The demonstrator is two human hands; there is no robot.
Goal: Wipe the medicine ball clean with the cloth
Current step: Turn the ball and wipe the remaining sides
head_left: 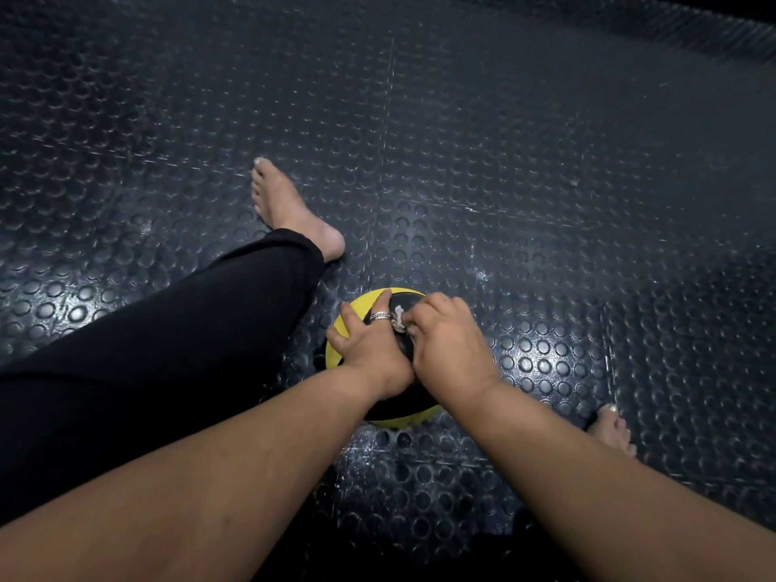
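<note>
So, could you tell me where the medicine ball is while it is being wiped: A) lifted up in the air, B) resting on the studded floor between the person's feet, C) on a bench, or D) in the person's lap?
B: the medicine ball sits on the studded floor, with the left hand spread on it and the right hand pressing the cloth to its top.

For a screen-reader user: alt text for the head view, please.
Both hands work on a yellow and black medicine ball on a studded rubber floor: left hand steadies it, right hand grips a small pale cloth.
</note>
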